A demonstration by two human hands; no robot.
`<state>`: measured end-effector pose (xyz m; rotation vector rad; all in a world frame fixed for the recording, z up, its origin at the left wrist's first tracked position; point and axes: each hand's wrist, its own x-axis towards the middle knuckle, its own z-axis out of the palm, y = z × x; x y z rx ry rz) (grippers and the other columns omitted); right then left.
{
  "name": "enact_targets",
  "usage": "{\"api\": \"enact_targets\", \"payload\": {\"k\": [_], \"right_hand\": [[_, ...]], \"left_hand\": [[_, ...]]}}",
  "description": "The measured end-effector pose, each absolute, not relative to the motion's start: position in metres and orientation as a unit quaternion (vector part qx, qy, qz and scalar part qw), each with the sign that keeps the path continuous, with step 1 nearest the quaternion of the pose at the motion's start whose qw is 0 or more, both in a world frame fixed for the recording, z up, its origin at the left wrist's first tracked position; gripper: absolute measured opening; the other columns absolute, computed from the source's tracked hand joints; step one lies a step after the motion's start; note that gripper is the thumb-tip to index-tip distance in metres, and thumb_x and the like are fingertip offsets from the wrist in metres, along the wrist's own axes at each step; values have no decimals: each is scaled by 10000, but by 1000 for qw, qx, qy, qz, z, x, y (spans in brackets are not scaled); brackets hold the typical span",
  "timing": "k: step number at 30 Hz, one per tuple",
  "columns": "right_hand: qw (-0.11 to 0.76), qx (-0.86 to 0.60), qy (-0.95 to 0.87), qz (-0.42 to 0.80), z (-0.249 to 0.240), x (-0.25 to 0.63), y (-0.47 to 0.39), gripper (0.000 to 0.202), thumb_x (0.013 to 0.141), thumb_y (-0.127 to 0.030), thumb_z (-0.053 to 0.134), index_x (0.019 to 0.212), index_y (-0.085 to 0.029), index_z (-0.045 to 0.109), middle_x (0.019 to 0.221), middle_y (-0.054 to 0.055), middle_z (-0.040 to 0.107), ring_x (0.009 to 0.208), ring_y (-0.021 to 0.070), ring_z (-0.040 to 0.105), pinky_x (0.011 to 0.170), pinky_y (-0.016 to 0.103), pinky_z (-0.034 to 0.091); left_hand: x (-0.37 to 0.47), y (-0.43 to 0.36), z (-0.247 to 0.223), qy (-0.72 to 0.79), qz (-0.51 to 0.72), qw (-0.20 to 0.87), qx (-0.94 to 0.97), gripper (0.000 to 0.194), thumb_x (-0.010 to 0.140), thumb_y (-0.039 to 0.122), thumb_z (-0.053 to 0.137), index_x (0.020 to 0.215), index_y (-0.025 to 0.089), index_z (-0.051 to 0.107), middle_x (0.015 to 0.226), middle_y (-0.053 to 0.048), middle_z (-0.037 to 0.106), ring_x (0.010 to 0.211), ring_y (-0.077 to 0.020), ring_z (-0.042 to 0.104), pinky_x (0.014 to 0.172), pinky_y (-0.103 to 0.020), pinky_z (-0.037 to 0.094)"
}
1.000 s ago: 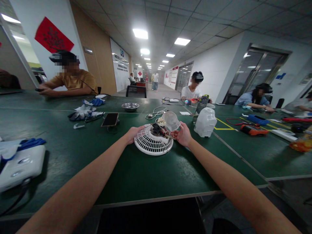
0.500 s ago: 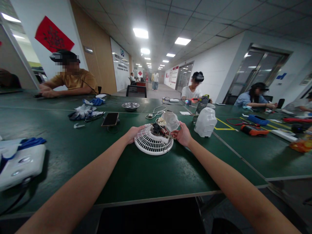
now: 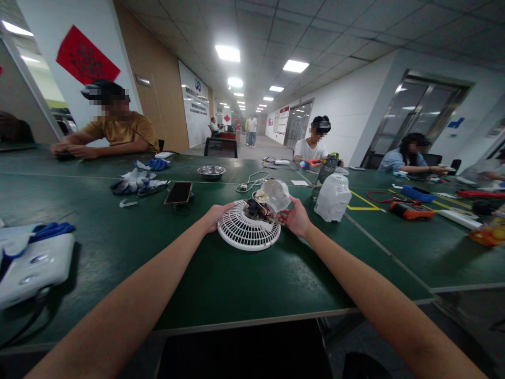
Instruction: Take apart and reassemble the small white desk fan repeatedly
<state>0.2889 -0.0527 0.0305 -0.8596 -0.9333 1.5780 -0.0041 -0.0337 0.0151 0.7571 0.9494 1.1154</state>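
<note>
A round white fan grille (image 3: 246, 237) lies on the green table in front of me, a dark motor with wires (image 3: 258, 209) on its upper side. My left hand (image 3: 216, 217) grips the grille's left rim, thumb on top. At the other side my right hand (image 3: 295, 217) is closed around the edge of a translucent whitish cover (image 3: 276, 195), tilted beside the motor. Its fingertips are close to the wires; whether they also touch them I cannot tell. A pale cable (image 3: 252, 181) runs behind the motor to a plug.
A white plastic housing (image 3: 333, 199) and a bottle (image 3: 324, 176) stand to the right. Leftward lie a phone (image 3: 179, 193), gloves (image 3: 138, 181) and a white device (image 3: 37, 266). A metal bowl (image 3: 211, 172) is behind, a multimeter (image 3: 411, 211) far right. Other people sit around the table.
My hands, the grille and the motor stay in place. The translucent cover has turned slightly in my right hand. At the far left, a co-worker's hands have shifted a little.
</note>
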Motion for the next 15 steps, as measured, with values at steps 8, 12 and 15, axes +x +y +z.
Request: {"api": "enact_targets", "payload": {"k": [8,12,15], "right_hand": [[538,-362,-403,646,34,286,-57,351,841,-516,505,1076,-255,527,748,18,644,578,169,611,497,264,451],[535,-363,-405,646,34,287,-56,363,842,-517,502,1087,-250,529,750,20,644,577,171,610,495,267,455],[534,-360,-407,648,33,287,-54,364,841,-512,509,1097,-254,529,767,19,651,583,168,616,499,263,461]], "left_hand": [[-5,-32,15,427,496,680,329,164,847,135,667,948,9,696,835,-196,742,701,-237,739,699,-354,619],[-5,-32,14,426,494,681,334,163,852,140,662,948,12,694,843,-194,743,703,-234,738,692,-344,621],[-4,-32,15,424,496,682,330,155,848,133,665,942,13,691,842,-191,742,707,-239,739,702,-354,621]]}}
